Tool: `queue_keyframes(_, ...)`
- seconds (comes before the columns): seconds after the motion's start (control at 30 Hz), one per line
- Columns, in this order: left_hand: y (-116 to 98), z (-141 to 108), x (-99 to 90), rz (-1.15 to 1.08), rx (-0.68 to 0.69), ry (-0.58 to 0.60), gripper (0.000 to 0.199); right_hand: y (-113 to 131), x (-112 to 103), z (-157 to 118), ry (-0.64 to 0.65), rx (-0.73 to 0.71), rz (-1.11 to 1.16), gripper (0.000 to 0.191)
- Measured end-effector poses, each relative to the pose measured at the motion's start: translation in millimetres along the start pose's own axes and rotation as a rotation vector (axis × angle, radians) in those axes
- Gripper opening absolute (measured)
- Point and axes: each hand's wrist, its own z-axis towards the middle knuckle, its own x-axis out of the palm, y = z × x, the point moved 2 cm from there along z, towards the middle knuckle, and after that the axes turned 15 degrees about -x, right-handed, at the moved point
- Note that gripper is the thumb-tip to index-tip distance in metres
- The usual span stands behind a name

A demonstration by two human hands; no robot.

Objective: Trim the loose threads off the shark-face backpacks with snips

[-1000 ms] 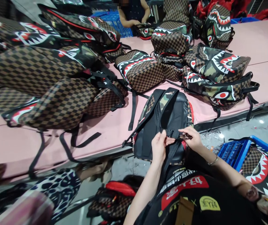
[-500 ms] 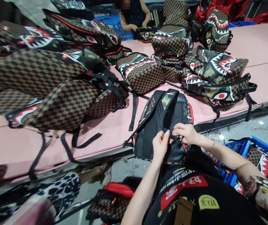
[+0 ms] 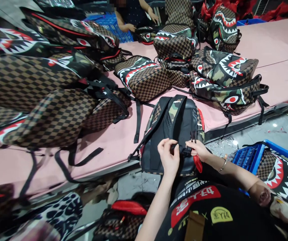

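Observation:
A backpack (image 3: 150,152) lies back side up at the table's front edge, close to my body. Its black padded panel and shoulder straps (image 3: 177,122) face me, with camouflage and checks along the sides. My left hand (image 3: 169,157) is over the lower middle of the panel, thumb and fingers curled together; what is pinched there is hidden. Just to its right, my right hand (image 3: 198,150) is closed on a black strap by a dark buckle (image 3: 186,151). A red piece (image 3: 197,164) hangs under the right hand; I cannot tell what it is.
Several checked backpacks with shark-mouth prints cover the pink table (image 3: 118,142); a large pile (image 3: 65,110) is at left, more (image 3: 224,97) at right. A blue crate (image 3: 262,150) holds another backpack. Across the table, a person's hands (image 3: 128,27) are near a bag. Another bag (image 3: 123,217) lies below.
My hands have moved a little apart and the left fingers have lifted. The red piece now shows below my right hand. The view has shifted slightly, and the person opposite has raised one hand.

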Motion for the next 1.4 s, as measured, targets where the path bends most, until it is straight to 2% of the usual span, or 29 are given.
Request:
queue_keyframes(0.03,-0.8,-2.0,-1.8,0.076,0.050,0.061,0.009,-0.1,1.6,-0.1,0.035,0.016,-0.028,0.040)
queue_keyframes(0.07,-1.1,-3.8,-3.4,0.122,0.079,0.131,0.015,0.0,3.1,-0.1,0.073,0.031,-0.062,0.041)
queue_keyframes(0.13,-1.8,-7.2,-6.8,0.133,0.086,0.250,0.021,0.6,5.3,0.0,0.131,0.049,-0.130,0.042)
queue_keyframes(0.2,-4.2,-10.6,-10.2,0.125,0.077,0.312,0.016,1.2,6.1,0.7,0.162,0.043,-0.190,0.042)
queue_keyframes(0.27,-8.9,-14.3,-13.3,0.183,0.092,0.298,0.011,1.3,6.5,2.0,0.193,0.008,-0.264,0.040)
queue_keyframes(0.37,-16.6,-19.4,-16.0,0.307,0.142,0.201,0.013,1.9,6.8,5.1,0.211,-0.070,-0.460,0.036)
queue_keyframes(0.43,-17.5,-20.3,-15.5,0.290,0.123,0.173,0.014,3.4,7.6,7.2,0.199,-0.138,-0.625,0.034)
queue_keyframes(0.5,-12.4,-17.9,-13.1,0.180,0.011,0.206,0.014,5.0,9.8,8.5,0.189,-0.234,-0.790,0.033)
queue_keyframes(0.57,-2.9,-13.4,-9.6,0.035,-0.154,0.294,0.016,3.8,12.5,8.4,0.187,-0.323,-0.932,0.033)
queue_keyframes(0.63,8.0,-8.6,-6.8,-0.112,-0.333,0.382,0.018,-2.3,13.6,6.7,0.172,-0.350,-1.042,0.032)
queue_keyframes(0.7,18.3,-5.4,-5.9,-0.262,-0.523,0.422,0.022,-11.2,12.3,3.0,0.142,-0.374,-1.081,0.026)
queue_keyframes(0.8,27.9,-4.2,-6.5,-0.413,-0.725,0.407,0.026,-22.1,5.2,-6.5,0.047,-0.517,-1.021,0.014)
queue_keyframes(0.87,29.1,-4.9,-6.5,-0.457,-0.769,0.396,0.027,-27.2,-1.3,-13.9,0.035,-0.582,-0.985,0.016)
queue_keyframes(1.0,22.1,-8.1,-5.3,-0.533,-0.846,0.448,0.027,-32.3,-11.8,-24.0,0.131,-0.576,-1.025,0.012)
queue_keyframes(1.2,7.9,-13.7,-8.2,-0.574,-0.958,0.722,0.025,-23.6,-17.6,-22.9,0.130,-0.579,-0.946,0.009)
queue_keyframes(1.27,7.8,-14.7,-8.3,-0.607,-0.996,0.729,0.020,-20.1,-17.4,-22.7,0.157,-0.581,-0.904,0.009)
queue_keyframes(1.4,6.4,-18.3,-3.0,-0.736,-1.092,0.637,0.007,-14.1,-20.5,-28.1,0.146,-0.645,-0.833,0.009)
